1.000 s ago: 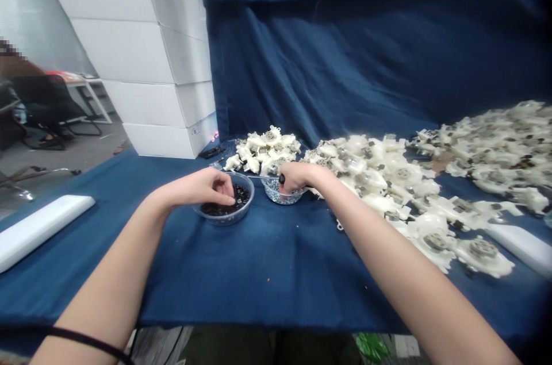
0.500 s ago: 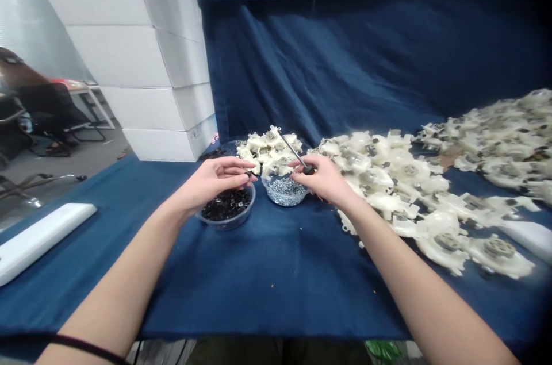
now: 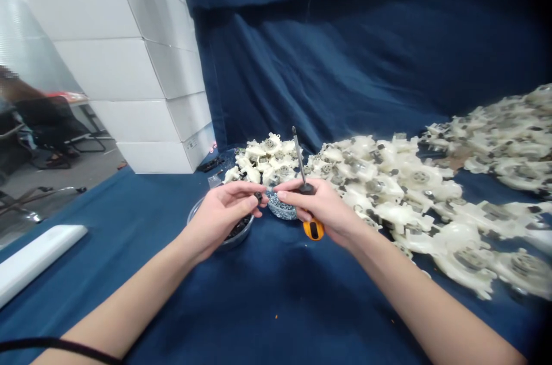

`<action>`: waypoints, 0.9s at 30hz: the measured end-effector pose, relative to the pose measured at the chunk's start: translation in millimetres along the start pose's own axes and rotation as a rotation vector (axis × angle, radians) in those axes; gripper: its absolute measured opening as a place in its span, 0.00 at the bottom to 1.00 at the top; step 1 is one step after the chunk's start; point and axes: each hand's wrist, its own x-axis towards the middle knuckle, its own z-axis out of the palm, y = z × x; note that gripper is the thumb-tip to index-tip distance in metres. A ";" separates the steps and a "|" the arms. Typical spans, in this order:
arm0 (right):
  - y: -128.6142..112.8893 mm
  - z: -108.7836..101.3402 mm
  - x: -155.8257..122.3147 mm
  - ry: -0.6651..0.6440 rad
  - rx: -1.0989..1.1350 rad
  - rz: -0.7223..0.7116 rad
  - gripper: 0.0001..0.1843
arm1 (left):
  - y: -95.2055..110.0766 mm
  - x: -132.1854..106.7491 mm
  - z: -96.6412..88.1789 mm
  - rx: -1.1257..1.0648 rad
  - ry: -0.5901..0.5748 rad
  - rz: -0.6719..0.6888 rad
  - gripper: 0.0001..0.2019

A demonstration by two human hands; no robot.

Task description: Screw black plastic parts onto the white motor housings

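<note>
Navy cloth [image 3: 142,296] covers the bench, and I watch the left hand [image 3: 222,215] pinch a small black part [image 3: 257,196] just apart from the right hand [image 3: 321,207], which grips an orange-handled screwdriver [image 3: 299,164] upright. A loose pinch could lose that part among the white plastic housings [image 3: 379,181]; a careless shaft could knock the bowl of screws [image 3: 281,210].
</note>
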 end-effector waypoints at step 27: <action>14.7 25.1 -8.4 0.114 0.050 -0.110 0.20 | -4.3 -1.8 -11.2 -0.165 0.037 -0.117 0.12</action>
